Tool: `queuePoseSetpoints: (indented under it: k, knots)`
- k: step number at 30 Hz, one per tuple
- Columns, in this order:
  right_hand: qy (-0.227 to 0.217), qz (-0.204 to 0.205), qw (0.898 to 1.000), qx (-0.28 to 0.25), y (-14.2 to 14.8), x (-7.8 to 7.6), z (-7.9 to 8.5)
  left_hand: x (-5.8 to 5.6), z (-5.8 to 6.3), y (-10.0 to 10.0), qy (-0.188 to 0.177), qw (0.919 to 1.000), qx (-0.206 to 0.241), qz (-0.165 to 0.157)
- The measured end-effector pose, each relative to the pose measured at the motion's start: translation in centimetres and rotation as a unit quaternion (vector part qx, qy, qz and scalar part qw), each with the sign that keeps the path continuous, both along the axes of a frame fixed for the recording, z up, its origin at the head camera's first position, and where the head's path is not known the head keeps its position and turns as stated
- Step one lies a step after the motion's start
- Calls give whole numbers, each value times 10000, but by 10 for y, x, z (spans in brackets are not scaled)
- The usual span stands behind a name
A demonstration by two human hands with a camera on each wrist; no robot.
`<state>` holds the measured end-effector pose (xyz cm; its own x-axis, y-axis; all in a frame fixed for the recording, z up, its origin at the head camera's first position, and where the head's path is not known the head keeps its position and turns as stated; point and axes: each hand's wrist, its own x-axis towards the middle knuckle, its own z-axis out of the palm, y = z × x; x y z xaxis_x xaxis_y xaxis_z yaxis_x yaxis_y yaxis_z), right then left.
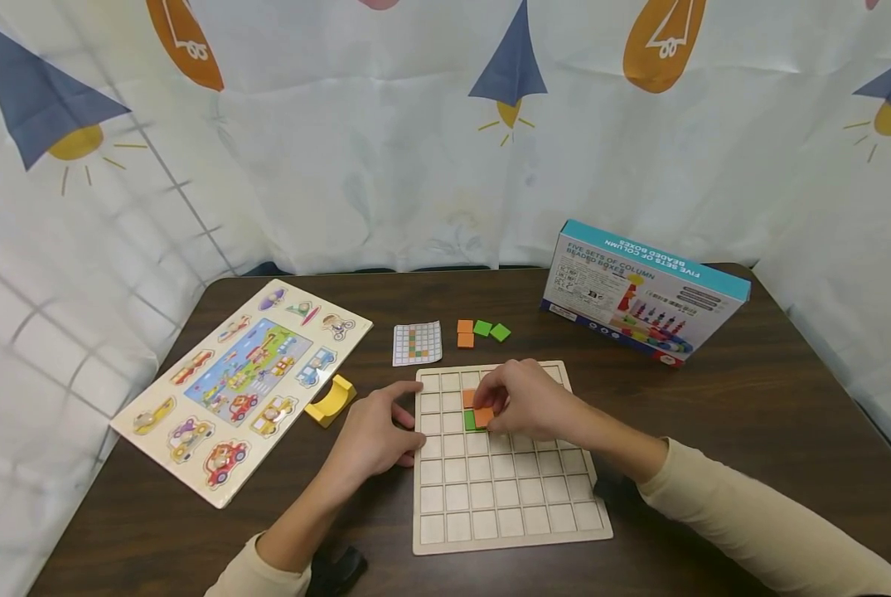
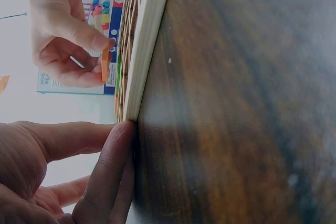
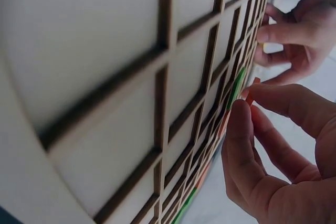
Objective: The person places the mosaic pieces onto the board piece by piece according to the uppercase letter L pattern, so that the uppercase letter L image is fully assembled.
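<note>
A wooden grid board (image 1: 475, 497) lies flat on the table, divided into square cells. My right hand (image 1: 529, 400) pinches an orange square tile (image 1: 483, 417) between thumb and fingers over the upper part of the board. In the left wrist view that orange tile (image 2: 105, 65) is tilted on edge, just off the grid. Beneath it a green tile (image 1: 470, 421) shows partly, and another orange tile (image 1: 468, 399) sits in the cell above. My left hand (image 1: 376, 433) touches the board's left edge with its fingers extended, as the left wrist view (image 2: 68, 171) also shows.
Beyond the board lie two orange tiles (image 1: 465, 333), two green tiles (image 1: 491, 330) and a small pattern card (image 1: 401, 347). To the left are a picture puzzle board (image 1: 169, 404) and a yellow arch block (image 1: 331, 401). A beaded-boxes carton (image 1: 639, 290) stands back right.
</note>
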<state>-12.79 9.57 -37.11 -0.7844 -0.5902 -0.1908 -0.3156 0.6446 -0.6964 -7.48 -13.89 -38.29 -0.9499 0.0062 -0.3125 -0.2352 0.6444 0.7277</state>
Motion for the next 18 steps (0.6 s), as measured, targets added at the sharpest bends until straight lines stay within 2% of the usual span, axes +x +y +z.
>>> queuePoseSetpoints:
  k: [18]
  knots:
    - [90,344,9994,46,-10,18,-4,0,1,0,-7,10000,39,-4]
